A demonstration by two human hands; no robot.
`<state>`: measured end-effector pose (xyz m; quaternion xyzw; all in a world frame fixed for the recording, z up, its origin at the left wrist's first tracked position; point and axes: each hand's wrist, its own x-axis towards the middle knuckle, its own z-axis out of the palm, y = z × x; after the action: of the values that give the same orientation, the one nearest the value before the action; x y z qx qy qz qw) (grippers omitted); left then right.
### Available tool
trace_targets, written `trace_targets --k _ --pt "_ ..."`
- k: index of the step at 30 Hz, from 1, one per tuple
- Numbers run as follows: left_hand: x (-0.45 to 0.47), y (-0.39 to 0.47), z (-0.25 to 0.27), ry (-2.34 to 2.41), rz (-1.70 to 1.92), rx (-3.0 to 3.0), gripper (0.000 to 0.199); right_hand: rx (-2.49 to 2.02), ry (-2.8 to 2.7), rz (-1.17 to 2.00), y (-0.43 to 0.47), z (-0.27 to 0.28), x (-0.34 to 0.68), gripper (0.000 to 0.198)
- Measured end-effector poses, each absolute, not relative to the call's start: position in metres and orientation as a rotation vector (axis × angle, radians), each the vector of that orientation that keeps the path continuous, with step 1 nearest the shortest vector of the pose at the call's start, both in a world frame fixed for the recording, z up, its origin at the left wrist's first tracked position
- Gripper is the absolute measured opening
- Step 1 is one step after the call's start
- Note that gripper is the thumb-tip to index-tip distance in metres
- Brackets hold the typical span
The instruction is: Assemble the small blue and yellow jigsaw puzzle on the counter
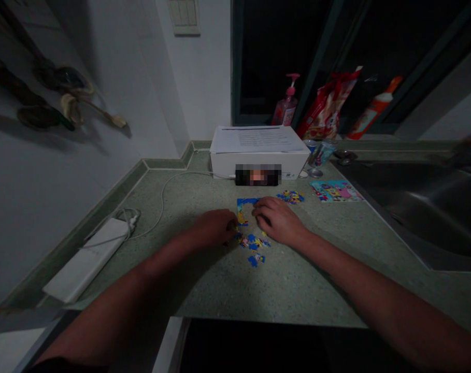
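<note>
A partly joined jigsaw puzzle lies on the counter, its blue and yellow pieces forming a corner along the top and left. Beside its lower left edge is my left hand, fingers curled together; whatever is in them is hidden. My right hand rests at the puzzle's top right, fingers bent over its edge and thumb apart, with no piece visible in it. Loose puzzle pieces lie below, between the hands. A few joined pieces are nearer to me, and another pile of pieces sits beyond my right hand.
A white box with printed paper on top stands at the back, a phone leaning on it. A colourful picture card lies by the sink on the right. At left are a white power strip and a cable.
</note>
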<state>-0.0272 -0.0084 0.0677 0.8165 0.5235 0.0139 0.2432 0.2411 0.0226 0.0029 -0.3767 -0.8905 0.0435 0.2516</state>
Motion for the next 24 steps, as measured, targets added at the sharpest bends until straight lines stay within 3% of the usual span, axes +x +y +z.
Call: trace_targets --k 24 --pt "-0.0310 -0.0088 0.0719 1.443 0.043 2.259 0.022 -1.032 -2.430 0.151 0.0186 0.0075 0.2386 0.024"
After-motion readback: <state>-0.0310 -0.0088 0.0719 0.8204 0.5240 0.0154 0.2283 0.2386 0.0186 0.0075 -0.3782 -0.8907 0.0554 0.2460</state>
